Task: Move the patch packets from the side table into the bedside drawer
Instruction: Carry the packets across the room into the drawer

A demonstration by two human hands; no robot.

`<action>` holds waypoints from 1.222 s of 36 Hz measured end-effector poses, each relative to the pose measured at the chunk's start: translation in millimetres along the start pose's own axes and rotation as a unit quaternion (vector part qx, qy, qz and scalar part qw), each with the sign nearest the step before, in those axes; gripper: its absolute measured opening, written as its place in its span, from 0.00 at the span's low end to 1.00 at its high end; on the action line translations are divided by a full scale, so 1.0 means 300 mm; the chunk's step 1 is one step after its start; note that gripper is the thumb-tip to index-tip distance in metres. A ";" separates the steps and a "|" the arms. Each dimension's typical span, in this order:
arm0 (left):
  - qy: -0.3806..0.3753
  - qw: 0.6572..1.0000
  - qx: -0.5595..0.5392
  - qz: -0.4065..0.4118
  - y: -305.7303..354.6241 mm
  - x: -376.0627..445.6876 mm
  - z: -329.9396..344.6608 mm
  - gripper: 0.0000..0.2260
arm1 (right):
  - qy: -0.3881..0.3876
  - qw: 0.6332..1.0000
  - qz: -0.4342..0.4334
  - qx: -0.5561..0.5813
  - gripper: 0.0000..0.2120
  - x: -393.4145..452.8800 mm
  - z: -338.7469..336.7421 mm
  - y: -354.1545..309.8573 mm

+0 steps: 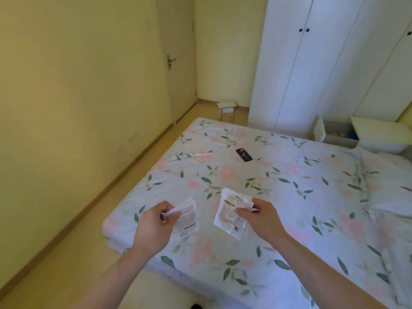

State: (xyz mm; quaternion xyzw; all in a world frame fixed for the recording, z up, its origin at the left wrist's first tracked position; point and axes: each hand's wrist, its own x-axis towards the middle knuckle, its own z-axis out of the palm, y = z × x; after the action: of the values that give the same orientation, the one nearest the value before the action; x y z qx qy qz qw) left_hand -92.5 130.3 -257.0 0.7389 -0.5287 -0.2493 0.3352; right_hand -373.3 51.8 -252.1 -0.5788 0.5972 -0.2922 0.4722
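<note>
My left hand (153, 224) grips a small bunch of clear-and-white patch packets (187, 219) above the near corner of the bed. My right hand (263, 217) pinches another clear patch packet (229, 210) by its right edge; it hangs flat over the flowered sheet. Far across the bed, at the upper right, the white bedside cabinet (379, 132) stands with its drawer (338, 132) pulled open; some items lie inside it. The side table is out of view.
A bed (278, 197) with a floral sheet fills the middle and right. A black phone (244, 155) lies on it. A white wardrobe (312, 63) stands behind, a small cardboard box (227, 110) on the floor, a closed door (178, 63) at left.
</note>
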 end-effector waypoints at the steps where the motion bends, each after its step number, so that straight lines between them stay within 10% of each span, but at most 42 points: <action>1: 0.011 1.000 0.002 -0.003 -0.024 0.034 -0.044 0.11 | -0.010 1.000 -0.006 0.001 0.08 0.046 0.052 -0.032; 19: 0.150 0.981 0.001 -0.125 -0.667 0.573 -0.884 0.11 | -0.172 0.980 -0.091 -0.051 0.05 0.652 1.163 -0.706; 44: 0.011 1.000 0.008 0.009 -1.140 1.746 -1.512 0.10 | 0.002 1.000 -0.020 0.021 0.06 1.283 1.928 -1.108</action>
State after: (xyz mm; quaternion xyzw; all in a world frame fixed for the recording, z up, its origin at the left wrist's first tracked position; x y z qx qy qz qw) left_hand 611.3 -187.3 -228.8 0.7394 -0.5336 -0.2336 0.3377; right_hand 331.1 -259.2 -263.1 -0.5803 0.5803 -0.3154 0.4766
